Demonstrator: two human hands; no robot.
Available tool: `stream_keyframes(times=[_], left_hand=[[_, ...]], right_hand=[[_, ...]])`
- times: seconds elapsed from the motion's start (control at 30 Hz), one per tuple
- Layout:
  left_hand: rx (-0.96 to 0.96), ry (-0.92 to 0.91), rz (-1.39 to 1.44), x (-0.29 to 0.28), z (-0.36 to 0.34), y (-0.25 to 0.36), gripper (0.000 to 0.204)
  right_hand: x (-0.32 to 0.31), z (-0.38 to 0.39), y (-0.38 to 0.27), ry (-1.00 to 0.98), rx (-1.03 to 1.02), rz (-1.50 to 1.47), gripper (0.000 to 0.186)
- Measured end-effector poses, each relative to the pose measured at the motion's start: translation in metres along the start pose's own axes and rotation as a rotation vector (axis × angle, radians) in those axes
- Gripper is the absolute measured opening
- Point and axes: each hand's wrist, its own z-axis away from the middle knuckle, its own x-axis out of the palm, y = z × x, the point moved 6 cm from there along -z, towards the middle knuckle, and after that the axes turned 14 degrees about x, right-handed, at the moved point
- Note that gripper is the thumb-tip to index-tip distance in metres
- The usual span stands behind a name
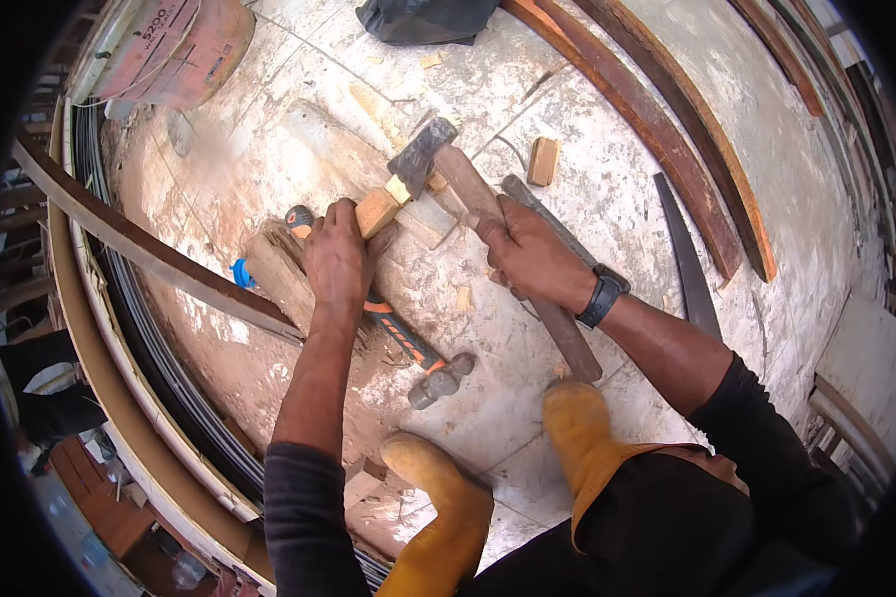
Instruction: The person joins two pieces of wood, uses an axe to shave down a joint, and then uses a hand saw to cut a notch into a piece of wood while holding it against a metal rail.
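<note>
Bucket (197,62): contents hidden | left hand (336,255): curled round wood block (377,211) | right hand (536,254): gripping axe (465,177)

The axe head (423,153) is matt, rough metal.

From afar, I stretch my left arm (319,383) forward, left hand (336,254) gripping with fingers curled; my right arm (667,353) slants inward from the right, right hand (540,257) clenched, knuckles up, wrist (578,288) nearly straight.
</note>
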Motion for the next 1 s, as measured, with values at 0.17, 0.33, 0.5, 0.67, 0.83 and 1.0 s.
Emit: stream_keyframes(times=[0.17, 0.33, 0.5, 0.67, 0.83, 1.0], left_hand=[[0.000, 0.025, 0.004, -0.003, 0.001, 0.001, 0.046], [0.002, 0.005, 0.019, -0.001, 0.006, 0.003, 0.045], [-0.024, -0.043, 0.013, -0.001, 0.009, 0.004, 0.043], [-0.012, -0.007, 0.005, -0.002, 0.011, 0.003, 0.045], [-0.009, 0.007, 0.004, -0.002, 0.012, -0.002, 0.046], [-0.010, -0.001, 0.027, -0.005, 0.013, 0.006, 0.046]], right_hand=[[-0.013, 0.004, -0.007, -0.030, -0.020, -0.199, 0.043], [-0.014, 0.008, -0.007, -0.063, 0.078, -0.286, 0.036], [0.001, 0.008, -0.003, -0.149, 0.080, -0.072, 0.034], [0.001, 0.011, 0.009, 0.070, 0.007, -0.247, 0.038], [0.005, 0.003, 0.003, -0.076, 0.033, -0.179, 0.041], [-0.001, 0.010, 0.003, -0.076, -0.007, -0.091, 0.040]])
